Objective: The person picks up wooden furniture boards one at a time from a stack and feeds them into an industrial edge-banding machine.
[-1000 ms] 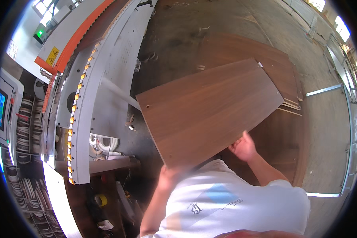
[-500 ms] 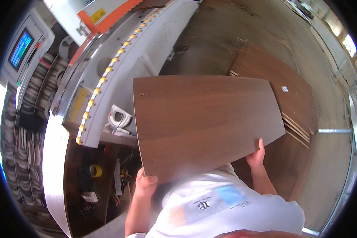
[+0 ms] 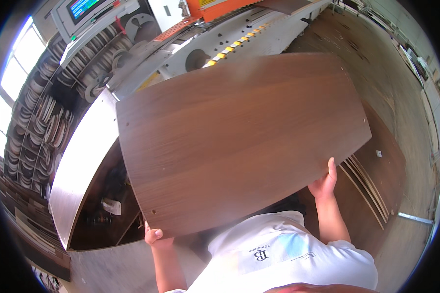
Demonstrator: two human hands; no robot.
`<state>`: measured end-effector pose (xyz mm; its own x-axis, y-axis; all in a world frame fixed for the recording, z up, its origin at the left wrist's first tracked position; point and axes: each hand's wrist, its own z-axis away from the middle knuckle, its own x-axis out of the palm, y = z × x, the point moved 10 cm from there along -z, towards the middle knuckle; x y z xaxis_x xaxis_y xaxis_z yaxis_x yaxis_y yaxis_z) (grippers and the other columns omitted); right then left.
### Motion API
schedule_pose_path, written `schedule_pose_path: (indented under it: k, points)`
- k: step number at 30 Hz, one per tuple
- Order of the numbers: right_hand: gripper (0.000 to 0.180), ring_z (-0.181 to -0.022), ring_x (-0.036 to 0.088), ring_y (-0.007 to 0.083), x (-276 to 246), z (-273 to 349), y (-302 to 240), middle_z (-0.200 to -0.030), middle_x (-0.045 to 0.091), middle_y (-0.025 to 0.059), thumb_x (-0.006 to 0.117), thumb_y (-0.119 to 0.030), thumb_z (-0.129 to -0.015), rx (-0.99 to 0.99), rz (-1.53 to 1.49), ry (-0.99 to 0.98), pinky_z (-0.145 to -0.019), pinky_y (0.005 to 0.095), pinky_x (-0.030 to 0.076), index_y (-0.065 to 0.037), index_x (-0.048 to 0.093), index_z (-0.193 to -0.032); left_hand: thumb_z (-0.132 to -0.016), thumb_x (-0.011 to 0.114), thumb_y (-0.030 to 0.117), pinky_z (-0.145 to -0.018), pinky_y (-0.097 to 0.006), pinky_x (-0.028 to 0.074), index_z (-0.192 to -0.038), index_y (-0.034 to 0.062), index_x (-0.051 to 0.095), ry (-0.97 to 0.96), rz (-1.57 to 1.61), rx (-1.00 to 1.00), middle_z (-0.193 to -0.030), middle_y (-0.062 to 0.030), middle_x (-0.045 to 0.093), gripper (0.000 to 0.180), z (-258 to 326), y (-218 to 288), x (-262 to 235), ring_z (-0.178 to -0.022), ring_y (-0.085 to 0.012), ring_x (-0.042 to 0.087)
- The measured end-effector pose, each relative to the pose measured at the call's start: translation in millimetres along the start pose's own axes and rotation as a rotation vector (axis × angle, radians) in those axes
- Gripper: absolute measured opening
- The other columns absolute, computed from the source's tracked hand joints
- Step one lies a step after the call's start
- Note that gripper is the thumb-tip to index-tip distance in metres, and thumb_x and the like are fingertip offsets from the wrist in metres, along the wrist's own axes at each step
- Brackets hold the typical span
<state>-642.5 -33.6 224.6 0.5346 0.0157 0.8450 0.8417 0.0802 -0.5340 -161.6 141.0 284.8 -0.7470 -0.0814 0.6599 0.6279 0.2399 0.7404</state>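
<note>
Both of my hands carry a large brown wood-grain panel (image 3: 239, 141) in front of my chest, its broad face turned up toward me. Small holes show close to its left and right ends. My left hand (image 3: 155, 235) grips the near left corner, thumb on top of the face. On the near edge toward the right end, my right hand (image 3: 324, 181) holds with the thumb up along the edge and the other fingers mostly hidden underneath. The panel's far edge overlaps the view of a grey machine's roller rail (image 3: 239, 43).
Stacked brown panels (image 3: 384, 161) lie to the right. Ahead stands the grey machine with an orange cover (image 3: 215, 9) and a control screen (image 3: 84, 9). Racks of edging rolls (image 3: 39, 132) line the left. A white-topped bench (image 3: 85, 161) with an open, cluttered compartment stands left of the panel.
The panel has risen and come nearer, now covering more of the machine's rail. My view has swung left, and my left hand sits lower and farther left.
</note>
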Motion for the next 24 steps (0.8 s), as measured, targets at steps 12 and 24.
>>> schedule_pose_path:
  k: [12, 24]
  points:
    - [0.056, -0.118, 0.061, 0.0221, 161, -87, 127, -0.131, 0.065, 0.0049, 0.064, -0.042, -0.097, 0.326, 0.138, -0.384, -0.100, 0.0397, 0.047, -0.009, 0.052, -0.141, -0.081, 0.059, 0.026, -0.111, -0.049, 0.042, -0.138, 0.0022, 0.058, 0.279, 0.025, 0.314, -0.138, -0.0109, 0.063, 0.062, 72, 101, -93, -0.130, -0.0302, 0.055]
    - [0.061, -0.094, 0.071, 0.0188, 256, -164, 211, -0.110, 0.071, 0.0124, 0.061, -0.053, -0.101, 0.262, 0.794, -0.562, -0.086, 0.0316, 0.057, 0.004, 0.062, -0.121, -0.100, 0.060, 0.047, -0.094, -0.042, 0.052, -0.127, 0.0082, 0.063, 0.535, 0.040, 0.401, -0.128, -0.0063, 0.066, 0.047, 52, 191, -146, -0.117, -0.0237, 0.062]
